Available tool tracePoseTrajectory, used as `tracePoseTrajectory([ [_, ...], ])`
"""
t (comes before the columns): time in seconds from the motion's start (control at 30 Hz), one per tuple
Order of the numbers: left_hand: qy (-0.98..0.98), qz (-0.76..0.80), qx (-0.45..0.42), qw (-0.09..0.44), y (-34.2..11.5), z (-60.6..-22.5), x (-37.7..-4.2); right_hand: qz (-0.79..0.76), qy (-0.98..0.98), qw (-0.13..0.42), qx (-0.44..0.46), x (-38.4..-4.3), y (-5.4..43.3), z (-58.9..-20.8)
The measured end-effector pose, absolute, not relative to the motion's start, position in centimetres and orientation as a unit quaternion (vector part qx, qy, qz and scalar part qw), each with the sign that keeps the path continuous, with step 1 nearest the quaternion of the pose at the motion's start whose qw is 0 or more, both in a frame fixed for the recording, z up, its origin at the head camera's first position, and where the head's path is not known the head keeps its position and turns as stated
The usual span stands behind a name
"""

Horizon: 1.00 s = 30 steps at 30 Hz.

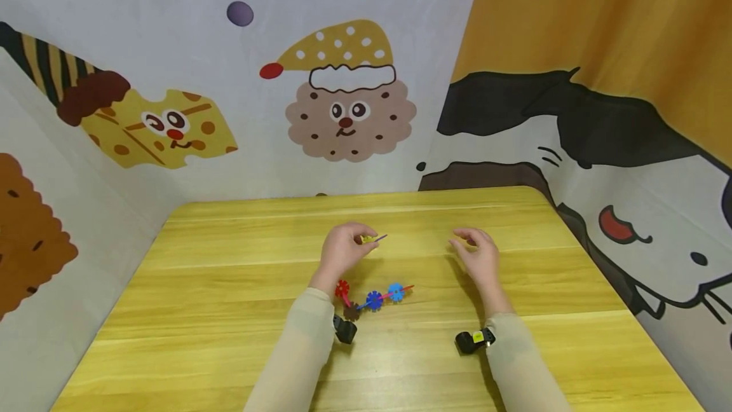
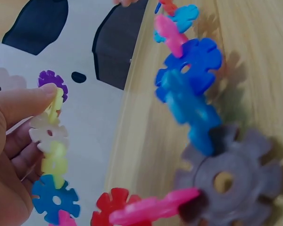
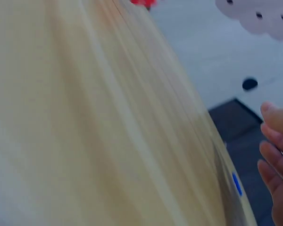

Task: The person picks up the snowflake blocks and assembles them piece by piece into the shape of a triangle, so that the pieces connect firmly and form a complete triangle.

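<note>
My left hand pinches a yellow snowflake disc between thumb and fingers. It is part of a linked chain: a purple disc sits at the held end, then white, yellow and teal discs hang below. The chain runs on to a red disc, a dark brown disc, a blue disc and a light blue disc over the table. My right hand hovers to the right, fingers loosely bent, thumb apart from them, holding nothing.
The wooden table reaches back to a wall hung with cartoon-printed cloth. A small blue piece shows near the table edge in the right wrist view. Black cameras are strapped to both wrists.
</note>
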<state>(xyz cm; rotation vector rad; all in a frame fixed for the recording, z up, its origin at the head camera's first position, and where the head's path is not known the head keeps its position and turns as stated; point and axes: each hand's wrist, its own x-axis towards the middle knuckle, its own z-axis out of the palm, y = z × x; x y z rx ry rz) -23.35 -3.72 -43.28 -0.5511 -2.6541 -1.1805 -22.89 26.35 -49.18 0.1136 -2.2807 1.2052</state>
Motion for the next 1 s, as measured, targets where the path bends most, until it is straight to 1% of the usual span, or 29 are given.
tracePoseTrajectory([
  [0.1,-0.892,-0.406,-0.18,0.08,-3.9,-43.3,-23.4,0.434,-0.862,0.264,-0.001,-23.2,28.0,-49.5],
  [0.23,-0.892,-0.41,-0.176,0.066,-4.2,-43.3,-23.5,0.412,-0.88,0.235,-0.03,-23.4,29.9,-50.1],
  [0.37,-0.888,-0.418,-0.182,0.063,-4.4,-43.2,-23.6,0.388,-0.901,0.192,-0.026,-23.6,31.1,-50.3],
  [0.47,-0.885,-0.424,-0.184,0.06,-4.6,-43.1,-23.6,0.37,-0.913,0.171,-0.012,-23.9,31.6,-50.3],
  [0.63,-0.881,-0.436,-0.178,0.048,-4.9,-43.1,-23.6,0.339,-0.928,0.153,0.0,-24.5,31.9,-50.3],
  [0.87,-0.872,-0.457,-0.172,0.027,-5.0,-43.3,-23.6,0.327,-0.936,0.129,-0.023,-25.2,31.7,-50.3],
  [1.0,-0.866,-0.47,-0.169,0.023,-5.1,-43.2,-23.5,0.32,-0.94,0.118,-0.029,-25.4,31.7,-50.3],
])
